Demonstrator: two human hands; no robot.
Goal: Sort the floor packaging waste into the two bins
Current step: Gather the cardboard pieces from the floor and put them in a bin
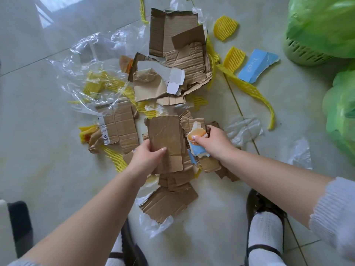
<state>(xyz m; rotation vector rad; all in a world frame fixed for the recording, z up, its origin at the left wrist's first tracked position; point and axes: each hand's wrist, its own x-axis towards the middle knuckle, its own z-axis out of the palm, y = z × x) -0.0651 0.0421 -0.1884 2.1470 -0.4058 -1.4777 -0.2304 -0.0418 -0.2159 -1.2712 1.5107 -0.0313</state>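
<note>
Torn packaging lies scattered over the tiled floor. My left hand (147, 158) grips a flat brown cardboard piece (165, 137) by its lower left edge, thumb on top. Just to its right, my right hand (214, 142) pinches a torn printed card scrap (196, 140), blue and white with an orange picture. Under both hands lie several more cardboard pieces (172, 202). A larger cardboard heap (178, 47) sits farther away. Two bins lined with green bags stand at the right: one (322, 29) at the top right, the other (342, 116) below it.
Yellow foam netting strips (249, 89) and pads (225, 27) lie around the heap. Clear plastic film (92, 73) spreads at the left, smaller film pieces (243, 129) at the right. A blue card piece (256, 66) lies near the top bin. My shoes (265, 227) stand at the bottom.
</note>
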